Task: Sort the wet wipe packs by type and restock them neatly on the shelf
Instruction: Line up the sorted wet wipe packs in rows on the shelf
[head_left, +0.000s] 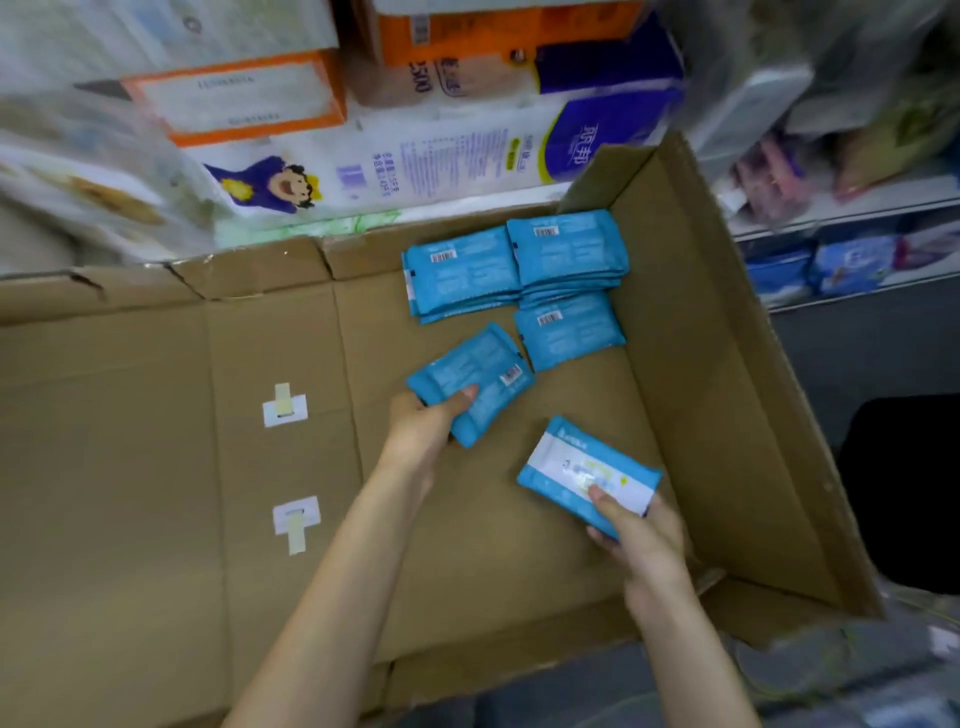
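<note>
Sorting over the cardboard box (701, 364): gripped a barcode-up pack (480, 376) by its end in left hand (423, 423); pinched a label-up pack (579, 467) in right hand (644, 535). Seemed light, soft, slick-filmed; likely best held across a short edge.

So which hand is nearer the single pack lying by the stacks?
Left. The left hand sits just before the single pack, to its left; the right hand is farther back.

Soft, even indoor light, moderately bright; only faint shadows fall on the cardboard (130, 415); the middle is fairly sharp; the paper packs (78, 156) top left and the shelf (857, 208) at right are smeared by blur and bent by wide-angle distortion.
</note>
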